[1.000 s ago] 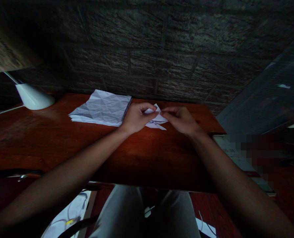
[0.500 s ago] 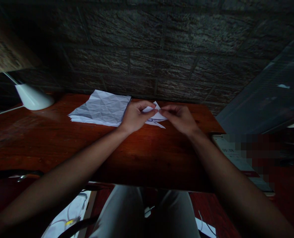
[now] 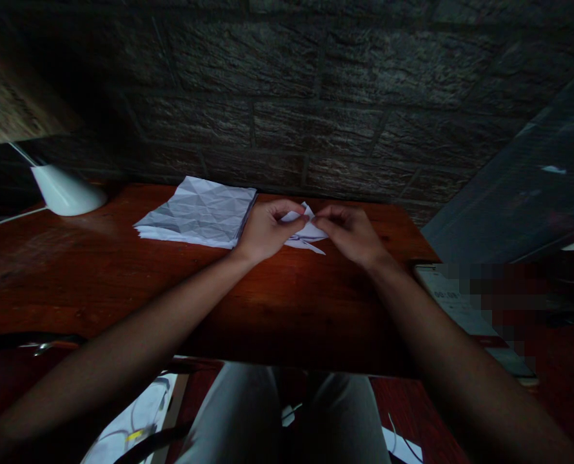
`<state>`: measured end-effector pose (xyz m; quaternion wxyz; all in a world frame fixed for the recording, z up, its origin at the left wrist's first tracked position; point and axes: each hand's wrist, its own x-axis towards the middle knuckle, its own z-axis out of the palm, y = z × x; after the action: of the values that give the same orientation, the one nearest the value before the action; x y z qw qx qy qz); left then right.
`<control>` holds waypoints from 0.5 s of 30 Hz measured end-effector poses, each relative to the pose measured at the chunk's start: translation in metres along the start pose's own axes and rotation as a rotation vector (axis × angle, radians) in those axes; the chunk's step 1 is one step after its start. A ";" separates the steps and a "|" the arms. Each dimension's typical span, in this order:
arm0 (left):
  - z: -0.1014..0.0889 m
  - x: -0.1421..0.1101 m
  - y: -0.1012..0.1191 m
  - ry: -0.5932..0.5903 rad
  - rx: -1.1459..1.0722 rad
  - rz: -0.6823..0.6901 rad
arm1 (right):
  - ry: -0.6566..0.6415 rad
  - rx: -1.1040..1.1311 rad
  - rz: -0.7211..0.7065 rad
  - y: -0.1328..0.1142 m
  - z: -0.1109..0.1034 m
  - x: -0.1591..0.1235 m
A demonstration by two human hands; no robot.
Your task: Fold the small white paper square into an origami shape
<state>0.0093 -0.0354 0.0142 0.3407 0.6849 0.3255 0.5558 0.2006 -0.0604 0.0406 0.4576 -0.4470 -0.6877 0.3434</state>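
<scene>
A small folded piece of white paper, with a pointed tip at the top and a thin flap at the bottom, is between my hands over the wooden table. My left hand pinches it from the left with thumb and forefinger. From the right, my right hand pinches the paper near the same tip, thumb against forefinger. The fingertips of both hands are close together. Just left of my left hand lies a stack of white paper sheets, its top sheet marked with many crossing creases.
The brown wooden table runs along a dark block wall. A lamp with a white base stands at the far left, its cord trailing off. Below the table edge are my legs and a white surface with cables.
Both hands keep their pinch on the folded paper near its tip. The paper shifted slightly up, then back down; the stack and lamp stay where they were.
</scene>
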 end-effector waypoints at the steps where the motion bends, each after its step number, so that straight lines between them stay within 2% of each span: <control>1: 0.000 0.000 0.000 0.001 -0.003 0.000 | -0.008 0.004 0.003 0.001 0.000 0.000; 5: 0.000 0.000 0.000 0.016 -0.016 0.004 | -0.038 0.051 0.004 0.004 -0.001 0.001; 8: 0.000 -0.001 0.002 0.030 -0.010 0.001 | 0.004 0.117 -0.055 0.002 -0.002 0.001; 11: 0.000 -0.002 0.005 0.010 0.028 0.024 | 0.031 0.141 -0.127 -0.002 -0.002 0.001; 15: 0.000 -0.004 0.006 -0.023 0.055 0.063 | 0.000 0.121 -0.161 -0.007 -0.002 0.000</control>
<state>0.0090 -0.0419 0.0172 0.3080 0.7101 0.3151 0.5492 0.2004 -0.0630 0.0470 0.5099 -0.3619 -0.6992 0.3466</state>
